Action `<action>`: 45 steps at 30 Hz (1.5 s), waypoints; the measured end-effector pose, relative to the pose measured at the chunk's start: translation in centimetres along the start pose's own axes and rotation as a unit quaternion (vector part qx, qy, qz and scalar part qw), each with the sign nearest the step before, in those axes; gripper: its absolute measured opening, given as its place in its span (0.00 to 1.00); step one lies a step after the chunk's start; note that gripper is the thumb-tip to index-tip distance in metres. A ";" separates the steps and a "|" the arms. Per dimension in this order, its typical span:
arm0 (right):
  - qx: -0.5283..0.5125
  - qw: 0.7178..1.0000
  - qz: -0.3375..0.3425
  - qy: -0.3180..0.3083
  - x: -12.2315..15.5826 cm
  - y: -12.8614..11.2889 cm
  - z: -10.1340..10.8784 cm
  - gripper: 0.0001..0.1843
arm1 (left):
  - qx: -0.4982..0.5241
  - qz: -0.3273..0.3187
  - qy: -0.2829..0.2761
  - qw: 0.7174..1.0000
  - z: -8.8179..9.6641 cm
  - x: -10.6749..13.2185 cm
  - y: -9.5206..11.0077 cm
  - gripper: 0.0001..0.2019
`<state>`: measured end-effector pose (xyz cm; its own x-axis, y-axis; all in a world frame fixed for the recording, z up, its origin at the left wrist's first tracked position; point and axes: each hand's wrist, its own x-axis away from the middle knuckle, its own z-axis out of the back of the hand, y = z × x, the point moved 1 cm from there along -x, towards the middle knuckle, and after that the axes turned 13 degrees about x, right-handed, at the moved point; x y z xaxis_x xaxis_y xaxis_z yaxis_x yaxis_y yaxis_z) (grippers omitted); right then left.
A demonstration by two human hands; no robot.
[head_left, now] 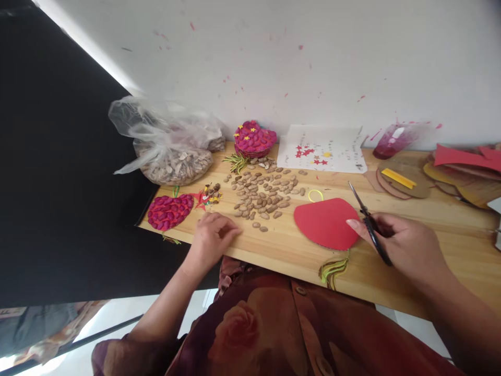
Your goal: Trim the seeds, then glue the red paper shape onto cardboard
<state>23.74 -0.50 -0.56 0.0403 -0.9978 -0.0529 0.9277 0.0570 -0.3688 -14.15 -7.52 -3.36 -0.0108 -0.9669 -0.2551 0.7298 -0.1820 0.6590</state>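
Note:
My right hand (403,245) is closed round black scissors (366,219) whose blades point up and away, just right of a red cut-out shape (326,223) with green-yellow strings (332,269) hanging over the table edge. My left hand (211,235) rests on the wooden table (450,245) near its front edge, fingers curled loosely, beside a scatter of brown seeds (262,193). Whether it holds a seed is hidden.
A plastic bag of seeds (172,151) lies at the back left. Two seed-covered pink shapes sit at the left front (169,211) and the back (254,138). White paper with star stickers (323,151), a pink-stained bag (393,141) and cardboard pieces (407,180) lie right.

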 end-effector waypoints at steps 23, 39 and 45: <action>-0.308 0.948 -0.059 0.048 -6.9 1.9 -2.9 0.18 | -0.171 -0.027 -0.091 0.981 -4.1 -20.2 3.0 0.12; -0.297 0.950 -0.090 0.023 -7.1 1.9 -2.6 0.20 | -0.119 -0.074 -0.055 0.989 -6.0 -19.4 0.2 0.09; -0.272 0.957 -0.095 0.020 -7.1 1.8 -2.5 0.18 | -0.106 -0.059 -0.044 0.992 -5.8 -19.4 0.6 0.09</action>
<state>24.21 6.81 -3.22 -0.1347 -0.9904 0.0318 0.5854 -0.1055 -0.8039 -9.57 12.16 -2.17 -0.1567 -0.9547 -0.2531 0.8475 -0.2616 0.4619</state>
